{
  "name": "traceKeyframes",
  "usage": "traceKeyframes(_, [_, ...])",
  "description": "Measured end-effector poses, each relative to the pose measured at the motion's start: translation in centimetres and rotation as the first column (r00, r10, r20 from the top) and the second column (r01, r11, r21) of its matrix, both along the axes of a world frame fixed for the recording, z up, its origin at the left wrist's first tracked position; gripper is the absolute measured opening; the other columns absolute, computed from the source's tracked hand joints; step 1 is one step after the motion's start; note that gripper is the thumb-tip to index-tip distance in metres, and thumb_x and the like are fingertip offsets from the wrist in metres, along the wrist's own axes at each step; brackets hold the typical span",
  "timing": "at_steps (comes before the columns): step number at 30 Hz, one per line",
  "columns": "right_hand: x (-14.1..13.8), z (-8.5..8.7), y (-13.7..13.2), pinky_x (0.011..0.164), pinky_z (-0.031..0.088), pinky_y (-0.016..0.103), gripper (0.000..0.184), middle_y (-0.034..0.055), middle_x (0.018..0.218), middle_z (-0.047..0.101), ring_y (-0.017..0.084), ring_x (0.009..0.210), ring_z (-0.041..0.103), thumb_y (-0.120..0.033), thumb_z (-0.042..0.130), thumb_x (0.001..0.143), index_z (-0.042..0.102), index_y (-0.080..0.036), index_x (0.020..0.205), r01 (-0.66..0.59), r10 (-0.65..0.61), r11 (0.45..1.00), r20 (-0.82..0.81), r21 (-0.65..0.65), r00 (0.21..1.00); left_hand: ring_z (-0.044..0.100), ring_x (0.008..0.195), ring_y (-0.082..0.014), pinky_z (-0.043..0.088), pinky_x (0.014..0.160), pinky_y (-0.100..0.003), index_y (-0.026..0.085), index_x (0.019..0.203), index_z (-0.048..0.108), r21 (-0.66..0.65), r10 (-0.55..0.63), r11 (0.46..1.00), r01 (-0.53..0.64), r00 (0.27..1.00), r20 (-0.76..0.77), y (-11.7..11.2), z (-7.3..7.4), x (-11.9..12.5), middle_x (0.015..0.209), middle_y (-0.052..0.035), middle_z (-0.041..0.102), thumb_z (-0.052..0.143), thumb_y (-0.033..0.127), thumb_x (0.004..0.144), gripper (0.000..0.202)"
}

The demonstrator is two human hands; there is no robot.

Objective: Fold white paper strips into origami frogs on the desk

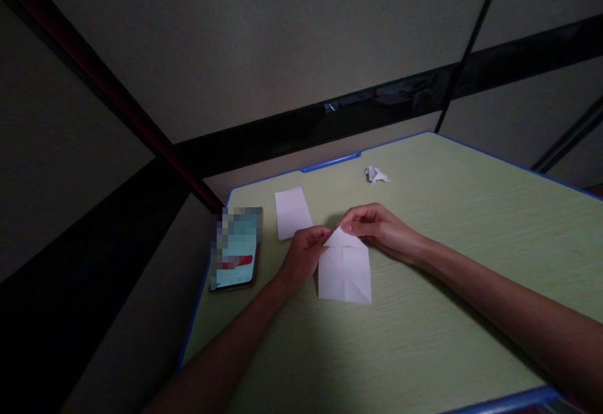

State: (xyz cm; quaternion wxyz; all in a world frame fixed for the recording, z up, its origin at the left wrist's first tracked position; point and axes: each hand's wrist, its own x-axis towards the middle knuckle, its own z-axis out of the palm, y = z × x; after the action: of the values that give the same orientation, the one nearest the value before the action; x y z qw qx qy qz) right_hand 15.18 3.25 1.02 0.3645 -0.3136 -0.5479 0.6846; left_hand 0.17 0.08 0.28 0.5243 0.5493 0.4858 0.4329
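Observation:
A white sheet of folded paper (345,272) is held between my two hands above the table, its upper end folded to a point and its lower part marked with crease lines. My left hand (308,250) pinches the paper's upper left edge. At the pointed tip, my right hand (372,222) grips it between thumb and fingers. Some fingertips of both hands are hidden behind the paper. Beyond my left hand lies a second piece of white paper (292,210) with a crease across it. Farther back rests a small folded paper figure (375,175).
The light green table (471,213) has a blue edge and a blue strip (331,163) at its far side. On the left lies a phone (240,250) with a lit, partly blurred screen. Behind the table stand panels (301,43) with a dark glossy band.

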Motion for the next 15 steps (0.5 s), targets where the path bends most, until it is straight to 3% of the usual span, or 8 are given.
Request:
traceKeyframes(8, [0.1, 0.11, 0.12, 0.047, 0.028, 0.022, 0.009, -0.0019, 0.049, 0.05, 0.006, 0.045, 0.04, -0.02, 0.058, 0.061, 0.057, -0.011, 0.058, 0.001, -0.001, 1.0, -0.004, -0.018, 1.0, 0.033, 0.042, -0.0052, 0.02, 0.041, -0.018, 0.013, 0.049, 0.05, 0.004, 0.0, 1.0, 0.0, 1.0, -0.003, -0.03, -0.08, -0.01, 0.044, 0.0049, 0.041, 0.054, 0.035, 0.06, 0.025])
traceKeyframes(15, [-0.08, -0.08, 0.06, 0.045, 0.027, 0.021, 0.014, -0.0016, 0.054, 0.05, 0.006, 0.047, 0.04, -0.024, 0.054, 0.067, 0.057, -0.011, 0.063, -0.016, 0.004, 0.993, 0.103, 0.119, 0.995, 0.035, 0.042, -0.0052, 0.022, 0.041, -0.018, 0.013, 0.052, 0.052, -0.005, -0.036, 0.999, 0.036, 0.999, 0.005, 0.04, 0.01, 0.05, 0.045, 0.005, 0.044, 0.058, 0.033, 0.059, 0.022])
